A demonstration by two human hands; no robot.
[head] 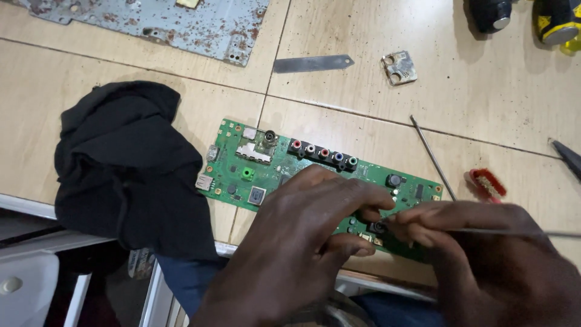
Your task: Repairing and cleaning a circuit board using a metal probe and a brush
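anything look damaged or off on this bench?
Yes: the grey metal plate at the top left is speckled all over with rust. The green circuit board lies askew to the tile seams, its near end under both hands; no damage to it is visible.

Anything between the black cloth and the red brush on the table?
Head view: the green circuit board lies between black cloth and red brush, plus a thin metal rod near the brush.

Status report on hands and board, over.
Left hand pressing green circuit board. Right hand pinching thin metal probe at board. Black cloth beside, not obstructing.
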